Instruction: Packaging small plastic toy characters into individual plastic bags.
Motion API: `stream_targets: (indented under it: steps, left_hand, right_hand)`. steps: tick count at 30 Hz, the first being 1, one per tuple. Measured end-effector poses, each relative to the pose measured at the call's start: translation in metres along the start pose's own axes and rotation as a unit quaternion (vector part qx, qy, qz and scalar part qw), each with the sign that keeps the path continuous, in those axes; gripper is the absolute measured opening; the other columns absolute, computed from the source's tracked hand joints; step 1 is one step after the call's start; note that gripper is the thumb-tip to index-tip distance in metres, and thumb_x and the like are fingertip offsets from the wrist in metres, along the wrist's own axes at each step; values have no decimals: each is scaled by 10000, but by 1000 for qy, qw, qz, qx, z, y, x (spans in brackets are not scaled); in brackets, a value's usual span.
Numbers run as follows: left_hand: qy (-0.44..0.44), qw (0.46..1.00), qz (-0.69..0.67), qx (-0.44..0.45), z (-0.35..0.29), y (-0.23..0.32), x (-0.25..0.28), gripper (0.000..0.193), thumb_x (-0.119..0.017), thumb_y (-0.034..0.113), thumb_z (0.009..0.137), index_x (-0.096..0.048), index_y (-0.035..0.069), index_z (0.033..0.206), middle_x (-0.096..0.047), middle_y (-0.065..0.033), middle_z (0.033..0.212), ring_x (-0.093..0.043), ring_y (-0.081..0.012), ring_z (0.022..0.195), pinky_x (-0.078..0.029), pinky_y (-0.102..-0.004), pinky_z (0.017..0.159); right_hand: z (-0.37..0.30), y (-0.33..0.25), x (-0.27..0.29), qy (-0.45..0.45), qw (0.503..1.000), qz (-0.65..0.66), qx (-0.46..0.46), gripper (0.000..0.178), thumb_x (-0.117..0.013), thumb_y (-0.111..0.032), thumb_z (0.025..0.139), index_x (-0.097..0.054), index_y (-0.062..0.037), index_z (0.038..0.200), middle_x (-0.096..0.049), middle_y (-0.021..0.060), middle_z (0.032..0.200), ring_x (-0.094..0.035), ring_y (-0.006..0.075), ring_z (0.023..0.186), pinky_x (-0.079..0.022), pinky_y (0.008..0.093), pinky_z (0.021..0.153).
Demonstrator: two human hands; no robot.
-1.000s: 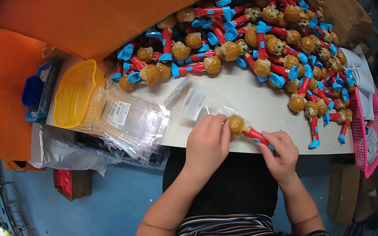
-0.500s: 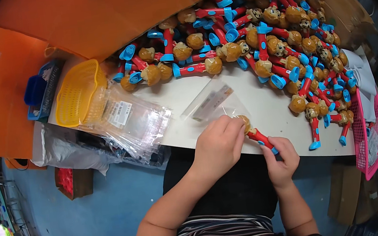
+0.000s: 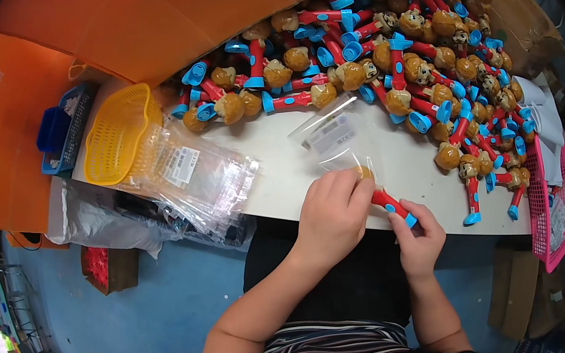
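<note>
A toy wand (image 3: 387, 201) with a red handle, a blue end and a brown-haired doll head is held between my hands over the near part of the table. My right hand (image 3: 419, 240) is closed on the blue end. My left hand (image 3: 334, 216) pinches the near edge of a clear plastic bag (image 3: 335, 134) beside the toy's head. The fingers partly cover that head, which seems to lie at or inside the bag's mouth; how deep it sits cannot be told. The bag's labelled part stretches beyond my fingers, away from me.
Many similar toy wands (image 3: 394, 76) are heaped across the back and right. On the left, flat clear bags (image 3: 215, 178) lie by a yellow basket (image 3: 119, 137) and blue bins (image 3: 59, 134). A pink basket (image 3: 541, 214) stands right. The white table (image 3: 278, 198) ends near me.
The clear bag has swung slightly right and its labelled part sits more upright and farther from me. Both hands keep their hold, the left hand shifted a little right.
</note>
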State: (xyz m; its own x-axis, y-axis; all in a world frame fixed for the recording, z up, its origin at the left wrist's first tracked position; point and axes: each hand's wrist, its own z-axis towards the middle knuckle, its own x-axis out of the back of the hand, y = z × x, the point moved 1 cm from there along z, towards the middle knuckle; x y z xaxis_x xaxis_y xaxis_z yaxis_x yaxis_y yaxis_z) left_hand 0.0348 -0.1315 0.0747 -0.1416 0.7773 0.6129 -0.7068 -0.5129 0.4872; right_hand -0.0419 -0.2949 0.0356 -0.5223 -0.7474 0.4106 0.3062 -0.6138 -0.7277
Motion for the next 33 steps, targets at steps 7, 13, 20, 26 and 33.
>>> stream_targets:
  steps: [7, 13, 20, 26, 33]
  left_hand:
    - [61, 998, -23, 18, -9, 0, -6, 273, -740, -2, 728, -637, 22, 980, -617, -106, 907, -601, -300, 807, -486, -381, 704]
    - [19, 999, -30, -13, -5, 9, -8, 281, -722, 21, 721, -625, 23, 985, -618, -104, 906, -598, -301, 802, -482, -390, 704]
    - [13, 1000, -4, 20, 0, 3, 0, 199, -700, 44, 756, -620, 32, 938, -593, -109, 861, -582, -313, 780, -463, -404, 691]
    - [-52, 995, -58, 58, -10, 24, 12, 159, -689, 31, 796, -613, 25, 936, -590, -121, 845, -580, -325, 779, -475, -411, 702]
    - [6, 993, -60, 103, -30, 16, 2, 181, -708, 11, 798, -617, 15, 954, -614, -123, 851, -599, -323, 772, -493, -386, 715]
  right_hand:
    - [11, -9, 1, -95, 748, 417, -508, 279, -674, -77, 917, -638, 79, 1146, -645, 56, 800, -457, 27, 477, -411, 187, 385]
    - [6, -18, -9, -125, 905, 203, -352, 282, -691, -35, 890, -658, 49, 1157, -665, 78, 866, -572, 89, 554, -434, 192, 459]
    - [13, -33, -3, -148, 984, 67, -68, 390, -732, 27, 806, -642, 23, 1185, -672, 136, 1054, -671, 185, 777, -531, 244, 639]
    - [-2, -14, 9, -207, 964, 142, -91, 383, -715, 100, 796, -605, 63, 1162, -698, 181, 1096, -678, 119, 791, -563, 232, 683]
    - [-17, 8, 36, -166, 963, 200, -73, 326, -768, 104, 746, -556, 26, 982, -691, 291, 1070, -622, 57, 662, -472, 180, 552]
